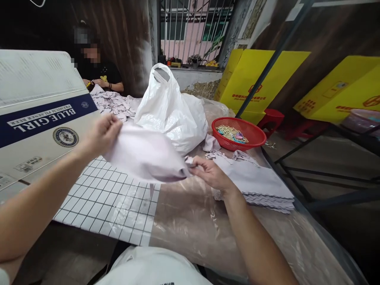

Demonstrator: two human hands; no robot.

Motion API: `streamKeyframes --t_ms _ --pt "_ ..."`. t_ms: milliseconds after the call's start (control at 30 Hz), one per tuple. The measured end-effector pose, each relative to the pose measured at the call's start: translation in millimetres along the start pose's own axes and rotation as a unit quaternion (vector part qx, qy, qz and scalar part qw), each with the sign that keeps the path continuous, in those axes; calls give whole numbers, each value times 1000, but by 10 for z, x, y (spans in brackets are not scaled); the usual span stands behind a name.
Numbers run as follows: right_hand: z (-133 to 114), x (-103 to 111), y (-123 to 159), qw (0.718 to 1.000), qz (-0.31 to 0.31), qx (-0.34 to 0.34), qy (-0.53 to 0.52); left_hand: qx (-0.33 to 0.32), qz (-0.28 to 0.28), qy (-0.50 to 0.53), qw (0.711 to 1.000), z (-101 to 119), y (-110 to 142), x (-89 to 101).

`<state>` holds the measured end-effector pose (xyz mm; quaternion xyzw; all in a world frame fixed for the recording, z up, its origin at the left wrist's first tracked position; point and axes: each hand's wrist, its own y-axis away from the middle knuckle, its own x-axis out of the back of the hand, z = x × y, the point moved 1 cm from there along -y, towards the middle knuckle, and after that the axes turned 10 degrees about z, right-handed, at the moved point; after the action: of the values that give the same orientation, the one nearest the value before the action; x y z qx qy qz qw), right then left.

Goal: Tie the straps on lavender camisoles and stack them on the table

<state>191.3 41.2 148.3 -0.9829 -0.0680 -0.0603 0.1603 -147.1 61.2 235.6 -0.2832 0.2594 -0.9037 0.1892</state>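
A pale lilac cloth pouch is stretched between my two hands above the table, slightly blurred by motion. My left hand is closed on its upper left end. At the opposite end, my right hand pinches a gathered corner between thumb and fingers. A neat stack of similar lilac cloth pieces lies just right of my right hand, with drawstring ends bunched along its back edge. Behind the held pouch stands a white plastic bag, bulging and upright.
A Blue Girl beer carton stands at the left. A red basket with cords sits at the back right. Across the table a person handles a heap of lilac cloth. Clear plastic sheeting and a grid-patterned sheet cover the tabletop.
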Motion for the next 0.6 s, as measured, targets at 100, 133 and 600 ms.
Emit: streamKeyframes --t_ms 100,133,600 --pt "-53 216 70 999 30 -23 6 161 -68 48 983 -357 315 -97" --pt "-50 271 84 998 65 -23 -8 205 -70 83 973 -453 427 -135" --pt "845 -196 161 964 -143 -22 225 64 -224 -82 969 -1388 1470 -293"
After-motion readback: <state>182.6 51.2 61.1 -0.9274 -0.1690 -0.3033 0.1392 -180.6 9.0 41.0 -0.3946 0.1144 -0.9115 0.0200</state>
